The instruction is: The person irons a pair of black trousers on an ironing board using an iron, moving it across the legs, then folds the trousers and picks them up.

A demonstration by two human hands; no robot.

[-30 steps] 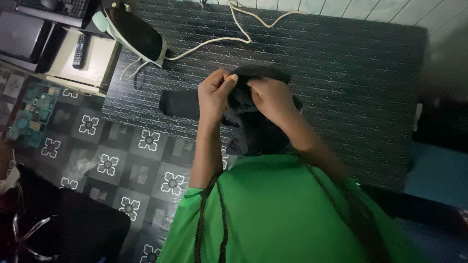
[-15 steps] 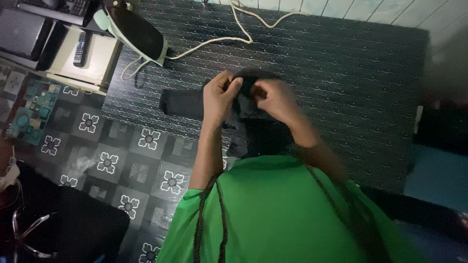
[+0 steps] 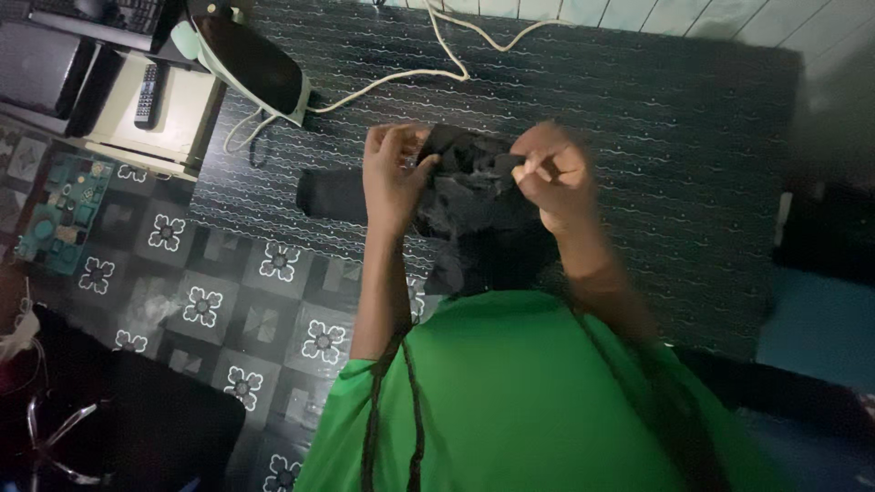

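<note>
On the dark patterned bench (image 3: 638, 118), both hands have moved apart: left hand (image 3: 390, 173) and right hand (image 3: 554, 173) fingers pinch the black cloth (image 3: 469, 187), now stretched wider between them.

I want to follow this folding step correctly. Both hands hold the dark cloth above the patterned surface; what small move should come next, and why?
Probably lower the dark cloth flat onto the patterned surface. The left hand and right hand each pinch an upper edge, held apart, yet the cloth hangs bunched between them. The iron stands to the side, so the spot below looks free.
</note>
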